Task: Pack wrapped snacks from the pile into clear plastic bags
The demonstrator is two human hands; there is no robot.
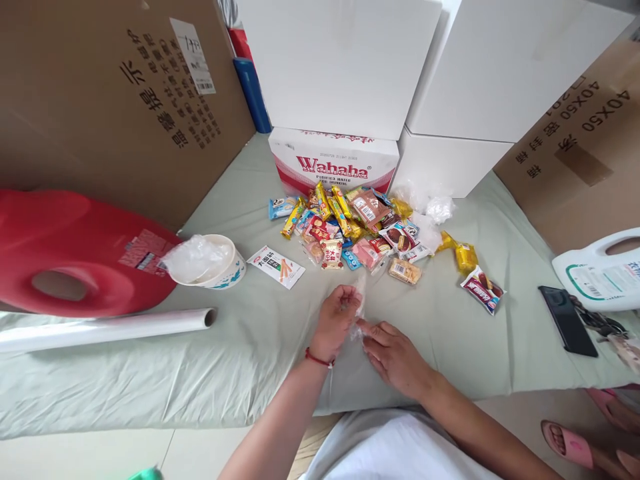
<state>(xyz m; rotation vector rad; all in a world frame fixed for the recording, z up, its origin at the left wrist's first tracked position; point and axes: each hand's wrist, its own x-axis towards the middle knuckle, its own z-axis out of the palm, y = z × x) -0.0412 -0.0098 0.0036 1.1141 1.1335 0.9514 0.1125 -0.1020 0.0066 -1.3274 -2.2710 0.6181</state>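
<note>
My left hand (336, 321), with a red string at the wrist, is curled and pinches a small clear plastic bag (359, 307) just above the pale green sheet (250, 347). My right hand (395, 353) pinches the lower edge of the same bag, its fingers pressed together. Both hands sit close together in front of a heap of small wrapped snacks (360, 230). Whether anything is inside the bag is too small to tell.
A paper bowl lined with plastic (207, 261), a snack packet (276, 266) and a roll of clear film (105, 328) lie left, beside a red plastic object (75, 247). A Wahaha carton (334, 160), white boxes and cardboard stand behind. A phone (567, 320) and white jug (600, 270) lie right.
</note>
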